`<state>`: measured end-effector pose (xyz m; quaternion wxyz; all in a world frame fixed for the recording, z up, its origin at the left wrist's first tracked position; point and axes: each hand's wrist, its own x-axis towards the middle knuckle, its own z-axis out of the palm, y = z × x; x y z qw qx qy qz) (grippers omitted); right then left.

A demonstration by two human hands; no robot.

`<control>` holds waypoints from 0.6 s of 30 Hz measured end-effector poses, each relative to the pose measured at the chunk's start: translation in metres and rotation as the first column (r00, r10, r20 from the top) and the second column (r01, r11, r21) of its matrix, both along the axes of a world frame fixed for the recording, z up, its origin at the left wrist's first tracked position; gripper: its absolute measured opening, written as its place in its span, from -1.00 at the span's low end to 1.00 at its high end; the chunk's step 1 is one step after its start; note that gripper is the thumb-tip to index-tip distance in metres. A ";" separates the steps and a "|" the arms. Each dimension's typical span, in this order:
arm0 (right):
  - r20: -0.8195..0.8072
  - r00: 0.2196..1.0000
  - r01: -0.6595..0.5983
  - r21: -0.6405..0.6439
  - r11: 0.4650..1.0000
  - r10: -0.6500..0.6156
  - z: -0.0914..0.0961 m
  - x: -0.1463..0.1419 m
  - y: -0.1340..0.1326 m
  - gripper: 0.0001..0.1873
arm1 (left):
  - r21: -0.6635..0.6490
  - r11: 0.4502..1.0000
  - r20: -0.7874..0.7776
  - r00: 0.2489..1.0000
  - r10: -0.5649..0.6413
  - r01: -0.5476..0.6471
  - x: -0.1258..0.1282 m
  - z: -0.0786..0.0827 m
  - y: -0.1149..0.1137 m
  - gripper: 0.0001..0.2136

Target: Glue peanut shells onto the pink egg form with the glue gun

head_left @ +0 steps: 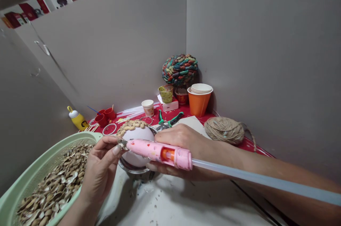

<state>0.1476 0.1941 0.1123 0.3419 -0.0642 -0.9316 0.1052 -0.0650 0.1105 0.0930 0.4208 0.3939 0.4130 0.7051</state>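
Observation:
My right hand grips a pink glue gun with a long clear glue stick trailing from its back. Its nozzle points left at a small shell piece pinched in the fingers of my left hand. Just behind the nozzle sits a white foam ball resting in a metal bowl, with a band of shells glued over its top. A pale green basket full of nut shells lies under my left wrist.
On the red cloth stand an orange cup with stacked paper cups, a ball of twine, green-handled pliers, small red cups, a yellow bottle and a multicoloured shell ball. Grey walls close off the corner.

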 end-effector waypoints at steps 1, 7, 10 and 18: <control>-0.010 1.000 -0.006 0.009 1.000 0.006 0.001 0.000 -0.001 -0.66 | 0.003 1.000 -0.003 1.000 -0.001 0.001 0.000 0.000 0.000 -0.84; -0.002 1.000 -0.004 0.015 1.000 0.004 0.002 0.000 -0.001 -0.66 | 0.013 1.000 -0.011 1.000 -0.018 0.018 -0.001 0.001 0.001 -0.84; -0.013 1.000 0.002 0.019 1.000 -0.002 0.003 0.001 -0.001 -0.67 | 0.019 1.000 0.000 1.000 -0.015 0.015 -0.003 0.000 0.001 -0.83; -0.041 0.999 -0.013 0.010 1.000 0.013 0.003 0.000 -0.002 -0.70 | 0.037 0.999 0.000 1.000 -0.019 0.019 -0.005 -0.001 0.003 -0.84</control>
